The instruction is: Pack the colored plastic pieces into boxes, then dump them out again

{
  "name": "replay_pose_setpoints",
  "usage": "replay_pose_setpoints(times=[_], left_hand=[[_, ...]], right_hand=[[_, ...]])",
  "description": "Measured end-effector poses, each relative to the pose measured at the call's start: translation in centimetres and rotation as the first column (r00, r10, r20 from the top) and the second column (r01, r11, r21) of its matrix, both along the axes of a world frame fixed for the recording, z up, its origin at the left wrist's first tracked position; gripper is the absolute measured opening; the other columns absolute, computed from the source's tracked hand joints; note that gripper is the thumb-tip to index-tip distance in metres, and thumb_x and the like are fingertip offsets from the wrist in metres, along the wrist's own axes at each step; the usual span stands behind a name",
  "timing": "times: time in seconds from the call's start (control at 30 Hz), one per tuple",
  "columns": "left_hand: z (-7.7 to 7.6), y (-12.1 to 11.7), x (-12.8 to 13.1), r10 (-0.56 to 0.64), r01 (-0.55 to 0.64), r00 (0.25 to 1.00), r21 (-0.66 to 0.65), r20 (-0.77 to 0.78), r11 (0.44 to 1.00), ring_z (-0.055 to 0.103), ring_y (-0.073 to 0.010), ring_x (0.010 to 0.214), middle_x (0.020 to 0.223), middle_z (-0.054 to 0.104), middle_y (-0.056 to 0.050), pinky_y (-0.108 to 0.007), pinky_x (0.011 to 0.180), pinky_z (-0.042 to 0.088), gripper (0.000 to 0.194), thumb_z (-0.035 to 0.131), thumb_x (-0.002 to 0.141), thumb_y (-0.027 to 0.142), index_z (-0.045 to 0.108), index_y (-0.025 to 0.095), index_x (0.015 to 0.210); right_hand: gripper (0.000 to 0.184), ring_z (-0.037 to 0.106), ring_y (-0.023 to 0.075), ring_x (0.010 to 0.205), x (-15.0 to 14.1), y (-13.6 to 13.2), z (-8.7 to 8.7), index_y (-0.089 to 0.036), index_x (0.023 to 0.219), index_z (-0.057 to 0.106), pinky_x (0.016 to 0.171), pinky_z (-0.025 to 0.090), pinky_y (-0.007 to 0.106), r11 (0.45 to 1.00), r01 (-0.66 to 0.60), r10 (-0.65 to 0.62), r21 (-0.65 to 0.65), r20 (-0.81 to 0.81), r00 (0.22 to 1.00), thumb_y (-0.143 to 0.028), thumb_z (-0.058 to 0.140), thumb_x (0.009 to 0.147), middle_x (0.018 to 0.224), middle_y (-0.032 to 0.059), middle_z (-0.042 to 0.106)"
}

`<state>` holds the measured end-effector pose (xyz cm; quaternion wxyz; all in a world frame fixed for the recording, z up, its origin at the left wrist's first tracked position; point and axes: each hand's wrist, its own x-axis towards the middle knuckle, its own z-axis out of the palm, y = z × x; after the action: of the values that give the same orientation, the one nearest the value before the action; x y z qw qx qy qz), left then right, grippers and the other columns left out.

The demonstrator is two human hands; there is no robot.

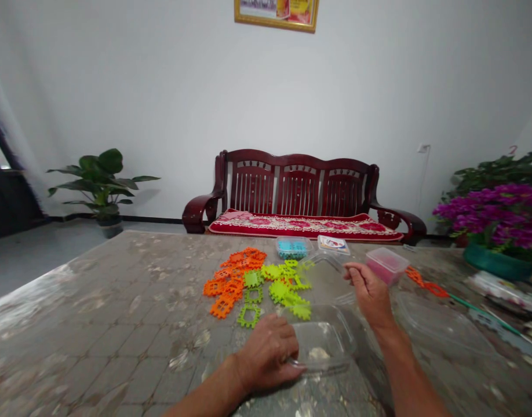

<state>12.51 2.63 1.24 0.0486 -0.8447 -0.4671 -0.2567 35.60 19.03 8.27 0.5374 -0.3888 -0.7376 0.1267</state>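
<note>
Soft, even, middling light; it seems to come from the left, since the plant (pixel 101 180), far beyond and left of the left hand (pixel 270 350), throws a faint shadow rightward on the wall (pixel 292 92); whitish glare washes the surface (pixel 18 307) well left of that hand; highlights streak the tub (pixel 322 339) beside it; the flowers (pixel 494 217), beyond and right of the right hand (pixel 372 289), look soft; wide-angle stretching and smearing grow towards the edges.
</note>
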Motion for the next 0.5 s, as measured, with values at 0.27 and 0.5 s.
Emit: replay_pose_setpoints(times=[0.27, 0.5], left_hand=[[0.1, 0.1, -1.0, 0.02, -0.018, 0.988, -0.017, 0.156, 1.0, 0.067, -0.0205, 0.094, 0.099, 0.074, -0.001, -0.032, 0.086, 0.047, 0.022, 0.075, 0.088, 0.044, 0.067, 0.024, 0.09], [-0.1, 0.9, -1.8, 0.207, -0.227, 0.913, 0.015, 0.35, 0.974, 0.062, -0.0319, 0.123, 0.132, 0.063, -0.012, -0.046, 0.104, 0.054, 0.06, 0.092, 0.069, 0.046, 0.062, 0.023, 0.116]], right_hand=[[0.037, 0.068, 0.0228, 0.077, 0.2, -1.0, 1.1, -0.023, 0.102, 0.075, 0.075, 0.05, 0.034, 0.956, 0.053, -0.088, 0.288, 0.111, 0.99, -0.044, 0.045, 0.103, 0.08, 0.0056, 0.074], [0.025, 0.067, 0.0232, 0.085, -0.8, -2.9, 0.4, -0.026, 0.106, 0.076, 0.078, 0.049, 0.036, 0.919, -0.19, 0.043, 0.344, 0.392, 0.919, -0.032, 0.052, 0.102, 0.09, 0.0057, 0.076]])
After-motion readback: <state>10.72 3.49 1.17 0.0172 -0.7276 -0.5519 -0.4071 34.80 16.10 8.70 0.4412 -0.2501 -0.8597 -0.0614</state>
